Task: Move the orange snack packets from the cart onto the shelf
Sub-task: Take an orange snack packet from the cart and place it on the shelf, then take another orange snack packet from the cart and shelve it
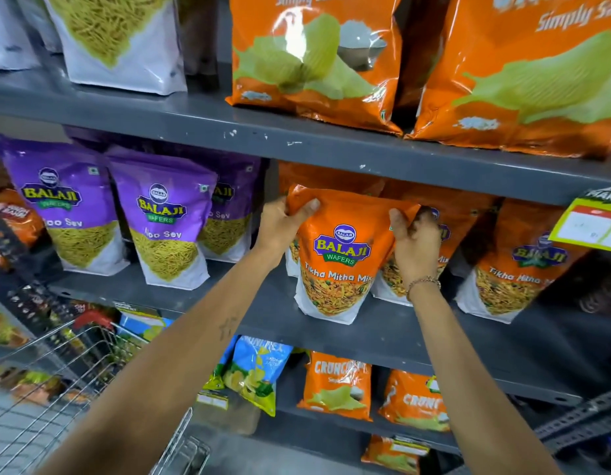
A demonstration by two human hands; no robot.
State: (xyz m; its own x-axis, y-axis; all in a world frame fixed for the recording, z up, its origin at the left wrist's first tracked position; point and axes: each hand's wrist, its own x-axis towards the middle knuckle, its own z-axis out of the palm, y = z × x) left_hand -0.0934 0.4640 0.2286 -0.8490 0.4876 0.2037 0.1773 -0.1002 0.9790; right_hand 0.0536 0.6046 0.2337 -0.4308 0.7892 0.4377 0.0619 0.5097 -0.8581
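An orange Tikha Mitha Mix packet (338, 258) stands upright on the grey middle shelf (382, 332), its base resting on the shelf. My left hand (283, 222) grips its top left corner. My right hand (415, 240) grips its top right corner. More orange packets of the same kind (516, 265) stand behind it and to its right. The wire cart (57, 389) is at the lower left, and I cannot tell what is in it.
Purple Aloo Sev packets (167, 221) stand to the left on the same shelf. Large orange crisp bags (314, 56) fill the shelf above, smaller orange (336, 385) and blue bags (256, 375) the shelf below. A yellow price tag (591, 224) hangs at the right.
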